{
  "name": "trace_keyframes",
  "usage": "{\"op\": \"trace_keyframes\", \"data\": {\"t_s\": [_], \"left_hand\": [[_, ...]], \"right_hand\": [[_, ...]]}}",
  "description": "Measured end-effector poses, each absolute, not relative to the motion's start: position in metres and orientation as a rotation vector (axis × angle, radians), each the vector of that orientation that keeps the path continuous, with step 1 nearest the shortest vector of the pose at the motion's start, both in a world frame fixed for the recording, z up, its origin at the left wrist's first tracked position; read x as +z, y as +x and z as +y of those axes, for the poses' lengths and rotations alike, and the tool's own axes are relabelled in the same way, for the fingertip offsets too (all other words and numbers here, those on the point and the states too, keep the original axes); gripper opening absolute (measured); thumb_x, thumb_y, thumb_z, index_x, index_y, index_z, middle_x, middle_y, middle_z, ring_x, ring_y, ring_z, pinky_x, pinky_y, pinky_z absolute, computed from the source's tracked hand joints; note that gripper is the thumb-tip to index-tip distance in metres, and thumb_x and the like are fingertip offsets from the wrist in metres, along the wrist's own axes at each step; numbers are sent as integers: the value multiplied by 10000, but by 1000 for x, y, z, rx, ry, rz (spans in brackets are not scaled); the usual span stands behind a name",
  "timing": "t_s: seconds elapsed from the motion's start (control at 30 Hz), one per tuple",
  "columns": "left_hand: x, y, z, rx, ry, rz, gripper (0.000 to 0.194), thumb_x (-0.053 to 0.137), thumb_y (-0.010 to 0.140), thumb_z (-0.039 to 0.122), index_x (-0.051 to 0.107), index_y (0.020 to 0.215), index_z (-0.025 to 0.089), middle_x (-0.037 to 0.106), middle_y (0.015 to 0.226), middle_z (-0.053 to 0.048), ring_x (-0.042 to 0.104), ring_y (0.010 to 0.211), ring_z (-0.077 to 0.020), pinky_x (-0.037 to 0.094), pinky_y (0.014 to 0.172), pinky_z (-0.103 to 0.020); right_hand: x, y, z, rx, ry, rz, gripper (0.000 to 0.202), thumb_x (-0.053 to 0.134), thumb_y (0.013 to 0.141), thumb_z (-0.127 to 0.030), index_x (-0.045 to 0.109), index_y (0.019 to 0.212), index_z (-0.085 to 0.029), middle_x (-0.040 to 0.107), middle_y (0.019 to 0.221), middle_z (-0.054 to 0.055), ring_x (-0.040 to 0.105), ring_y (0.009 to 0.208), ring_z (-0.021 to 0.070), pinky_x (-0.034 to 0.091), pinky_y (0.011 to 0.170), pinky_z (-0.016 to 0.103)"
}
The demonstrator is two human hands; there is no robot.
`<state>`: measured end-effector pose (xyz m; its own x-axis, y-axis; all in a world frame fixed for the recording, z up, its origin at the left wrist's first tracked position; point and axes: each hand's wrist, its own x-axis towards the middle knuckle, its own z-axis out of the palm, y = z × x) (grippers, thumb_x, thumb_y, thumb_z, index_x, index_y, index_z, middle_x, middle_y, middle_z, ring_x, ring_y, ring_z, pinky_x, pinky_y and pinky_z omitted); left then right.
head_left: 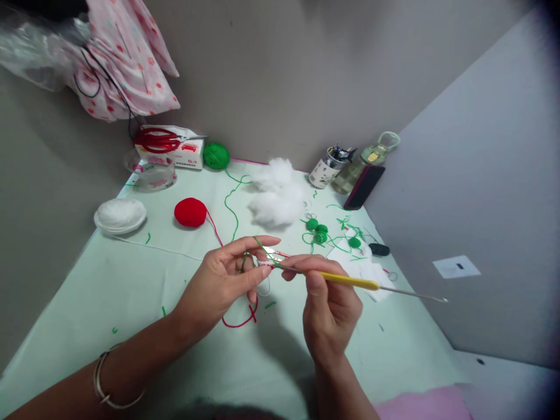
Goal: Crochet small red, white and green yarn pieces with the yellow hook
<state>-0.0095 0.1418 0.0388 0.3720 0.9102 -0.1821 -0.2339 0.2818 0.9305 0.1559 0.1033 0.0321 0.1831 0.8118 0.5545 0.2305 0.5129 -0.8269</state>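
Observation:
My left hand (pixel 230 271) pinches a small piece of crochet work (pixel 265 263) in white and red yarn, with a green strand looped over its fingers. In my right hand (pixel 330 303) is a crochet hook (pixel 350 280) with a yellow handle and metal at both ends. Its left tip meets the crochet work, where the fingers partly hide the stitches. Red yarn hangs below my left hand and runs back to a red yarn ball (pixel 190 212). A green yarn ball (pixel 216 156) and a white yarn ball (pixel 120 216) lie farther off, their strands trailing across the table.
White stuffing (pixel 280 195) sits at the table's back middle. Red-handled scissors (pixel 160 140) rest against a box at back left. A pen holder (pixel 324 170), a bottle (pixel 350 175) and a phone (pixel 364 188) stand at back right. Small green crochet balls (pixel 321 233) and yarn scraps lie nearer.

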Motion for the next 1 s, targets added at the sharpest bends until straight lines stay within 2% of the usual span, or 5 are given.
{"op": "trace_keyframes", "data": {"t_s": [0.23,0.63,0.8,0.9,1.0], "left_hand": [[40,-10,142,877,1007,885,313,783,862,275,783,1174,298,578,801,49,547,523,-34,507,558,-175],[47,-9,138,938,1102,957,327,793,846,259,788,1173,246,570,685,46,554,584,-90,541,602,-200],[42,-4,136,979,953,905,389,837,822,269,768,1204,259,611,750,39,554,593,-73,498,582,-179],[39,-2,137,876,696,721,485,837,835,299,719,1302,245,548,695,62,408,501,-33,445,504,-156],[40,-4,141,794,515,634,398,823,855,256,752,1240,181,416,599,100,212,462,-8,355,442,-116]], "right_hand": [[29,158,105,676,-950,-1274,240,500,1042,-184,731,1005,-232,744,946,24,678,748,133,573,718,324],[32,159,104,463,-994,-1428,260,488,1016,-115,711,1041,-246,760,914,19,692,760,159,593,817,398],[19,157,100,49,-1074,-1740,313,586,969,-106,724,1175,-297,760,1004,52,732,911,209,620,771,378],[13,157,99,-160,-1085,-1774,397,639,939,-91,723,1244,-331,749,1078,55,733,973,216,633,802,376],[20,159,103,162,-1047,-1562,322,577,972,-95,745,1153,-302,748,977,35,718,890,196,626,814,398]]}}
